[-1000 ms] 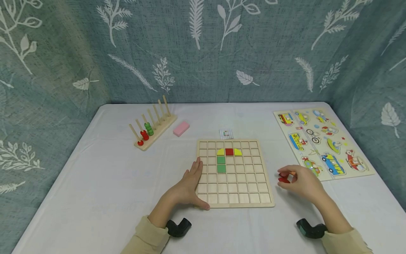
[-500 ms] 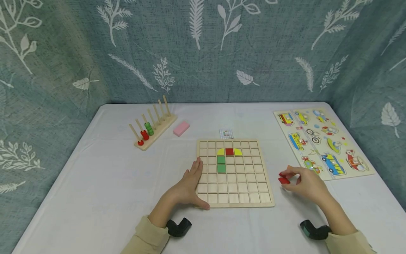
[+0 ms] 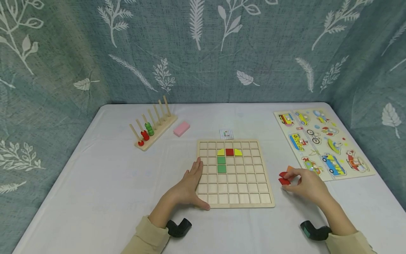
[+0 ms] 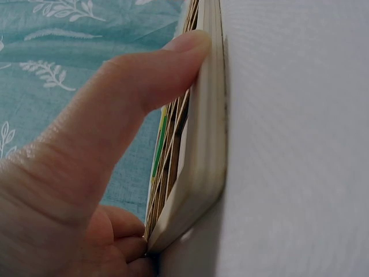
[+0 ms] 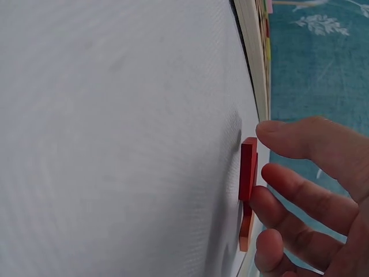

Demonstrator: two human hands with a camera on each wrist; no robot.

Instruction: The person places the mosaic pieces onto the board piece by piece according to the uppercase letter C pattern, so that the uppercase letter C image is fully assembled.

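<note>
In the head view, my left hand point(image 3: 187, 187) rests at the lower left corner of a wooden grid board point(image 3: 234, 205), its fingers straight along the left side. The left thumb point(image 4: 184, 55) presses on the board's front edge in the left wrist view. Right of the board, my right hand point(image 3: 306, 185) hovers low with fingers loosely bent over red pieces point(image 3: 284, 181) and an orange piece point(image 3: 290, 168). In the right wrist view a fingertip touches the red piece point(image 5: 248, 170), which lies flat on the table; the thumb point(image 5: 277, 131) stays just above it.
The board bears yellow point(image 3: 238, 152), red point(image 3: 229, 152) and green tiles point(image 3: 221, 169). Behind it lies a small pattern card point(image 3: 226, 134). A pink block point(image 3: 182, 129) and a peg rack with beads point(image 3: 158, 130) stand left. A vehicle puzzle board point(image 3: 323, 141) lies at right.
My right hand has shifted slightly right, and its fingers have drawn in over the red pieces. The orange piece now shows beyond the fingertips. My left hand and the board have not moved.
</note>
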